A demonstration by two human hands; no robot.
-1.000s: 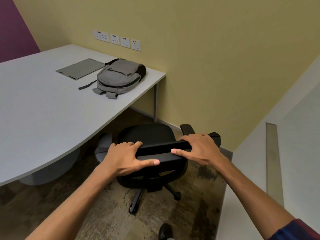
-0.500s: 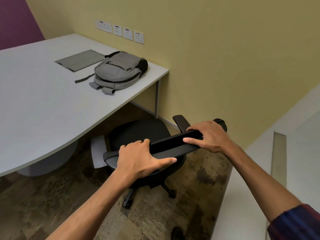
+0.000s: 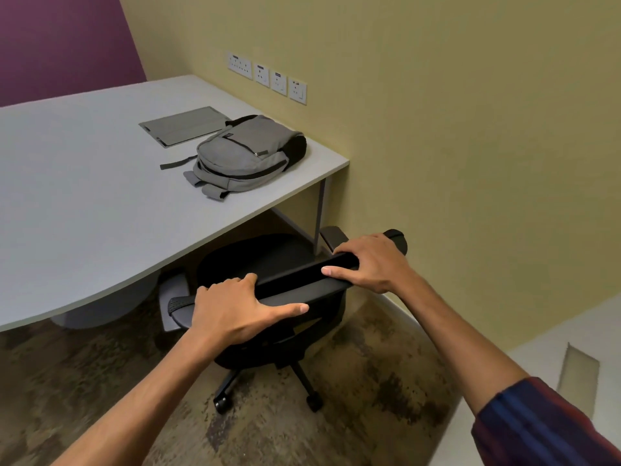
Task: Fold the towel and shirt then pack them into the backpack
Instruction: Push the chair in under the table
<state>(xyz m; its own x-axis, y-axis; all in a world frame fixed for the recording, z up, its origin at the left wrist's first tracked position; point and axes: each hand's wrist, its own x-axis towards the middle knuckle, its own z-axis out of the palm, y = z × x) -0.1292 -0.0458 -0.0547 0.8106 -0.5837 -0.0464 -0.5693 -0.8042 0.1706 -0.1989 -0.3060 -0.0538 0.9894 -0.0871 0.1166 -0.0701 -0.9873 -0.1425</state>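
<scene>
At the lower centre of the head view, both hands on the top rail of a black office chair (image 3: 268, 260): left hand (image 3: 235, 307) at seven o'clock of the rail, fingers curled over its far edge and thumb stretched flat along the near side; right hand (image 3: 369, 264) at two o'clock, fingers wrapped over the rail, index finger laid straight along it. Up at eleven o'clock from the chair, on the grey desk (image 3: 84, 213), the grey backpack (image 3: 248, 156) lying flat near the desk's right corner, zips seemingly closed, just beside a flat grey folio (image 3: 184, 126). No towel or shirt anywhere in view, so apparently nothing folded or packed yet; all of the task left, judging from this. Wall sockets (image 3: 267, 77) at twelve o'clock; no brand or writing readable anywhere.
</scene>
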